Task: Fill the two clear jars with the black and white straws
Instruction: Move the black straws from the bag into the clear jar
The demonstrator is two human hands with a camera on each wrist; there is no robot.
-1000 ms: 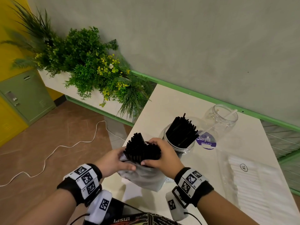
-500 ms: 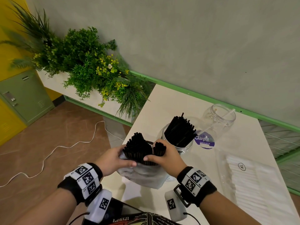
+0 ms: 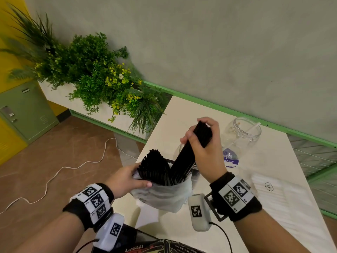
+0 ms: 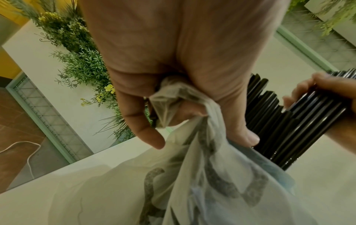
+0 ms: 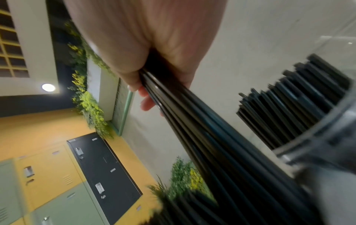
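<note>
My left hand (image 3: 127, 179) grips the rim of a thin plastic bag (image 3: 164, 196) at the table's near left; its fingers bunch the film (image 4: 173, 99). Loose black straws (image 3: 153, 167) stand in the bag. My right hand (image 3: 204, 143) is wrapped around a bundle of black straws (image 3: 184, 161), raised and tilted, with its lower ends still inside the bag. Behind that hand, a clear jar (image 5: 316, 137) holds more black straws (image 5: 298, 99). A second clear jar (image 3: 242, 132) at the back holds one white straw (image 3: 253, 127).
A flat pack of white straws (image 3: 284, 207) lies on the white table (image 3: 182, 117) at the right. A planter of green foliage (image 3: 102, 79) borders the table's left edge. On the floor are a white cable (image 3: 54, 172) and a green locker (image 3: 23, 110).
My right hand has separated a bundle from the bagged black straws and drawn it up and to the right. The left hand stays on the bag.
</note>
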